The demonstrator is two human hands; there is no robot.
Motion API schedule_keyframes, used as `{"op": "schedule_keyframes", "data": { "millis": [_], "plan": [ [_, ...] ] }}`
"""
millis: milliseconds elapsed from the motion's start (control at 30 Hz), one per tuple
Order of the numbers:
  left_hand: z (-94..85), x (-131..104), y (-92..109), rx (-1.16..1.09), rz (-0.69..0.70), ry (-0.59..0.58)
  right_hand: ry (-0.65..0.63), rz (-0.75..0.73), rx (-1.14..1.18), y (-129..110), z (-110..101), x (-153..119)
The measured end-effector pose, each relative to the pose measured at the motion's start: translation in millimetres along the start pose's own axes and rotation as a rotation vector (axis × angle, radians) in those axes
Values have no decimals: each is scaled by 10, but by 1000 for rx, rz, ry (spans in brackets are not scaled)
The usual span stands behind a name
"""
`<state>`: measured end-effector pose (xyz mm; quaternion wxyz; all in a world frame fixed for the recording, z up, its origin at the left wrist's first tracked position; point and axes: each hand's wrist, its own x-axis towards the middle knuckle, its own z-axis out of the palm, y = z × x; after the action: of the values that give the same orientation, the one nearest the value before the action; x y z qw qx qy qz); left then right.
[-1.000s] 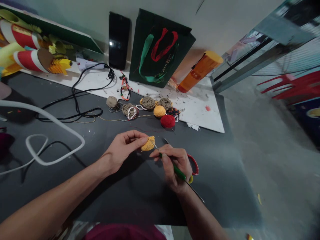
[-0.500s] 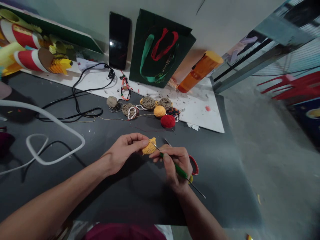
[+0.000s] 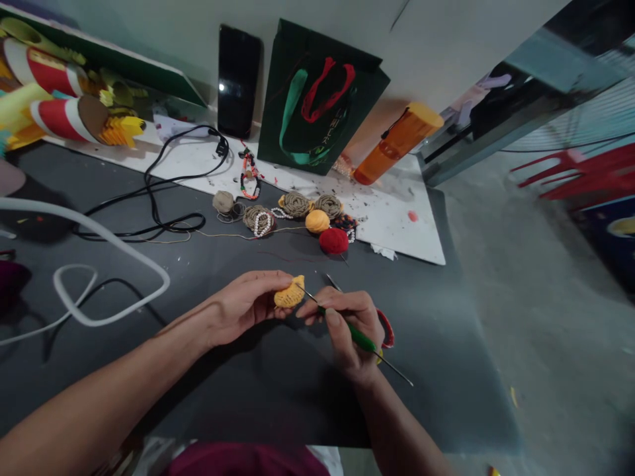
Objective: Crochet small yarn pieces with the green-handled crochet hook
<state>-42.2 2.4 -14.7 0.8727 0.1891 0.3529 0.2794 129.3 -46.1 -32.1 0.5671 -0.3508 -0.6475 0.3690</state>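
- A dark grey table [image 3: 436,403] catches soft light.
- A pale wall [image 3: 446,46] rises behind it.
- Grey floor [image 3: 550,317] stretches out on the right.
- A red chair [image 3: 608,173] stands there.

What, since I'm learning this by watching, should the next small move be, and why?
Perhaps ease the slim, green-handled metal tool into the small, rounded, yellow yarn piece: the right hand points the tool at it, the tip appears to meet its surface, and the left hand holds the piece.
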Motion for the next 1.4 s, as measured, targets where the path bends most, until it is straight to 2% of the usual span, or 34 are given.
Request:
{"op": "schedule_keyframes", "data": {
  "millis": [300, 733, 833, 1000, 1167, 1400],
  "plan": [
    [-8, -4, 40, -71, -170, 38, -87, -83, -22, 2, -74, 23],
    [16, -29, 79, -63, -192, 66, -85, -97, -39, 23, -90, 18],
    [-11, -23, 73, -50, -163, 37, -70, -73, -40, 13, -87, 16],
    [-78, -12, 64, -10, -93, -101, -51, -42, -45, -3, -105, -5],
    [-106, 9, 71, -9, -116, -88, -20, 0, -29, -23, -121, -20],
    [-91, -11, 89, 7, -143, -81, 85, 197, 199, -42, -100, 19]
  ]
}}
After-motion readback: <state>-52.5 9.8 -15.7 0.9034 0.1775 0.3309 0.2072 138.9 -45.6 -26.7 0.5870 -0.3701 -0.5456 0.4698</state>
